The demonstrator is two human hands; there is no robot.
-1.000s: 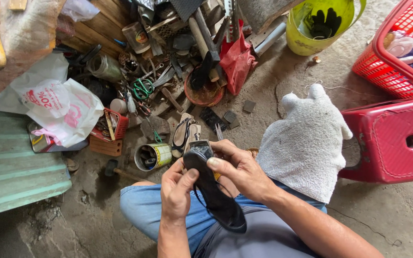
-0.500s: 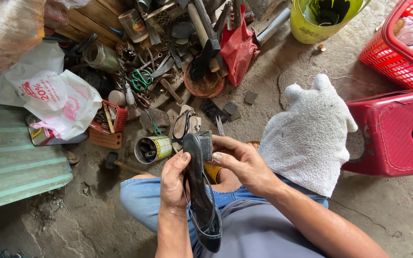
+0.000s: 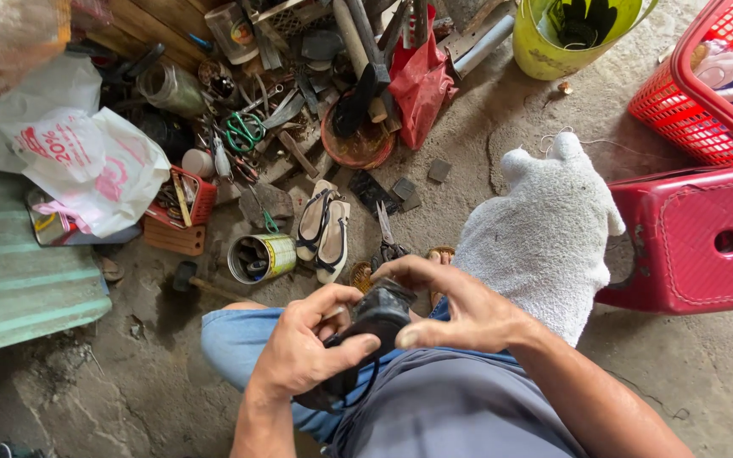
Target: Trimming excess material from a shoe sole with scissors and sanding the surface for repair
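Note:
I hold a black shoe [image 3: 377, 315] over my lap with both hands. My left hand [image 3: 303, 348] grips its lower part, thumb pressed against the side. My right hand [image 3: 451, 309] wraps the upper end, fingers curled over the top. Thin straps hang from the shoe near my left palm. The shoe's sole is mostly hidden by my fingers. A pair of light sandals [image 3: 324, 225] lies on the floor just beyond my hands.
A white towel [image 3: 545, 233] drapes over my right knee, beside a red plastic stool [image 3: 697, 242]. A tin can [image 3: 260, 257], scissors [image 3: 388, 237], scattered tools, a red bag [image 3: 422, 85], white plastic bags [image 3: 86, 161], a red basket [image 3: 706, 85] and a yellow bucket [image 3: 553, 51] surround me.
The shoe has turned from lying lengthwise to end-on toward the camera, and both hands have closed more tightly around it. The view has shifted slightly.

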